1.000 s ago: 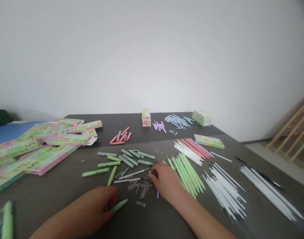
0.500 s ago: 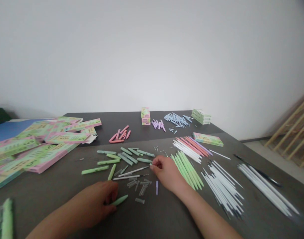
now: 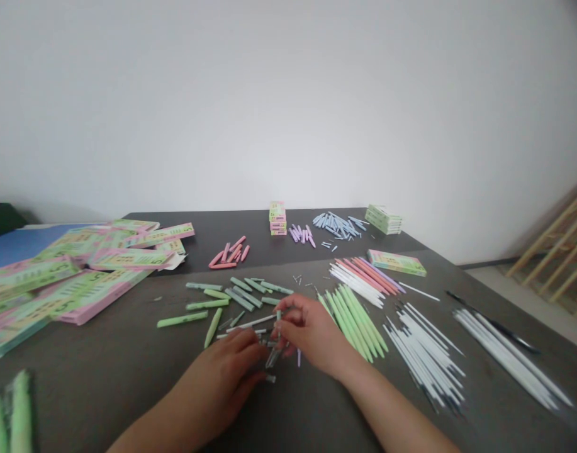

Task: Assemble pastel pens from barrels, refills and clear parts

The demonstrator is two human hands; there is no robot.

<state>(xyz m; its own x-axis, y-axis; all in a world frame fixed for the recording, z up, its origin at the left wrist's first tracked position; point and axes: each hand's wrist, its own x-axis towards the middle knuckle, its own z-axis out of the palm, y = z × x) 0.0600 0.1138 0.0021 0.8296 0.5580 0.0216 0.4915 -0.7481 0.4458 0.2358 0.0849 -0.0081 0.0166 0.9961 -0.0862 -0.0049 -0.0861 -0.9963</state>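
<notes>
My right hand (image 3: 311,336) pinches a small grey-green pen piece (image 3: 279,314) above a scatter of little clear parts (image 3: 272,359) on the dark table (image 3: 104,371). My left hand (image 3: 224,380) has its fingers curled together right beside the right hand's fingertips; what they hold is hidden. Loose green and grey-green pen barrels (image 3: 207,304) lie just beyond both hands. A row of long light-green barrels (image 3: 354,321) lies to the right of my right hand.
White refills (image 3: 425,352) and a second white bundle (image 3: 505,358) lie at right, beside a black pen (image 3: 496,324). Pink-green boxes (image 3: 80,283) pile up at left. Pink caps (image 3: 229,255), purple caps (image 3: 302,236), blue parts (image 3: 338,226) and small box stacks (image 3: 383,220) sit farther back.
My left hand has slid right from the table's near side to meet the right hand. The right hand has picked up a grey-green piece and pulled back slightly toward me.
</notes>
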